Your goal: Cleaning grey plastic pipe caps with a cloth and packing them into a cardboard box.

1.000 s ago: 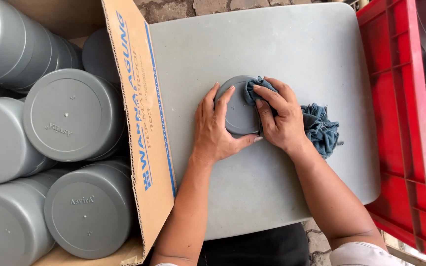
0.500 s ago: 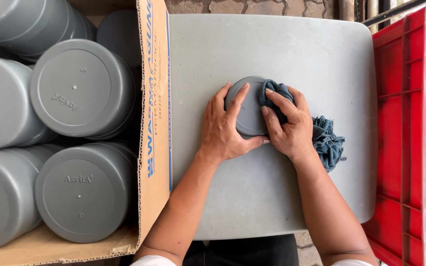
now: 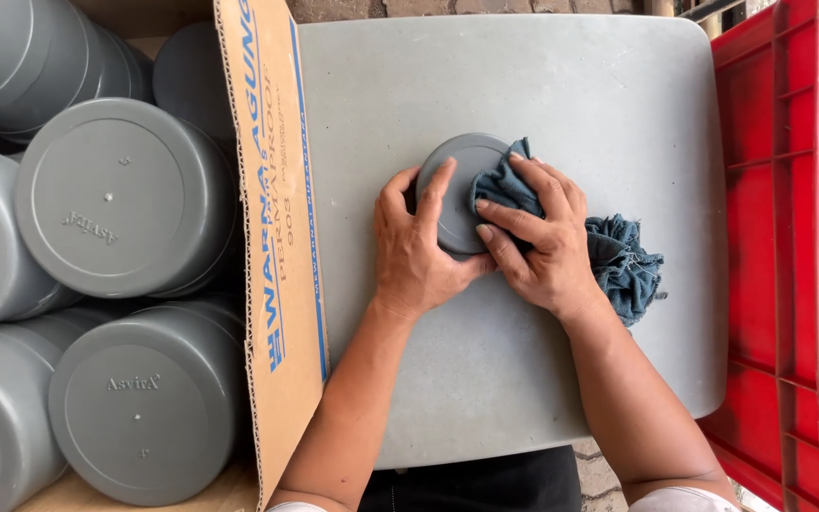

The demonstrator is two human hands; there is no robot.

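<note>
A round cap [image 3: 455, 190] sits mid-table [image 3: 542, 85], carton [image 3: 272, 237] left, crate [image 3: 770, 237] right, apparently holding more caps.

Plain grey round cap [image 3: 454, 194] at the middle of a pale grey, faintly speckled table [image 3: 561, 85]. On it, a faded blue-grey rag [image 3: 623, 270], trailing toward the table's right edge. Off the left edge, a tan cardboard box [image 3: 272, 237] with blue print, packed with matching grey caps [image 3: 120, 199]. Off the right edge, a bright red crate [image 3: 774, 237].
</note>
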